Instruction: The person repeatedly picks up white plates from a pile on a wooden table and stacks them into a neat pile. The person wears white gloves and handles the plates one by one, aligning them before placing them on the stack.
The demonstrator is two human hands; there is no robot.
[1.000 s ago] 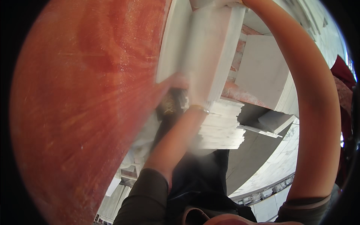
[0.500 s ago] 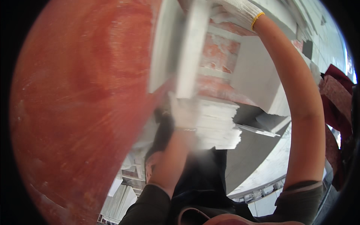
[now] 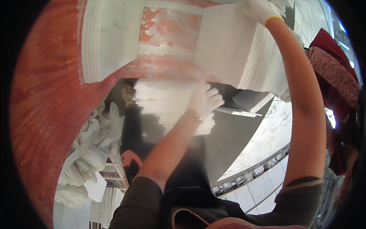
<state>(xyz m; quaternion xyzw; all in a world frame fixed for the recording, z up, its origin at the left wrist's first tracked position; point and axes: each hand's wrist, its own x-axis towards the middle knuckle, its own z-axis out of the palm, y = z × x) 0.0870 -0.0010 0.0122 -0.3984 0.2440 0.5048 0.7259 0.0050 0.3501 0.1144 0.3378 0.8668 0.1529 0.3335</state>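
Observation:
My left hand [image 3: 204, 101], in a white glove and blurred, is over the right part of a pile of thin white stone strips [image 3: 160, 95] at the table edge. Its fingers look spread, with nothing visible in them. Up at the far right, my right hand [image 3: 263, 10], in a white glove with a yellow cuff, rests at the far edge of a stack of white stone tiles [image 3: 225, 42]; its fingers are smeared and partly cut off. Another stack of upright white tiles [image 3: 112, 38] stands on the left.
A red, dust-covered table [image 3: 42, 114] fills the left side. Crumpled white plastic bags [image 3: 91, 141] lie below it. Dark red patterned cloth [image 3: 331, 68] is at the right. Broad grey-white slabs [image 3: 244, 133] lean beneath the right stack.
The view has swung left. A long white piece above my left hand is no longer seen there. That hand has moved over the strip pile; my right hand stays at the far right.

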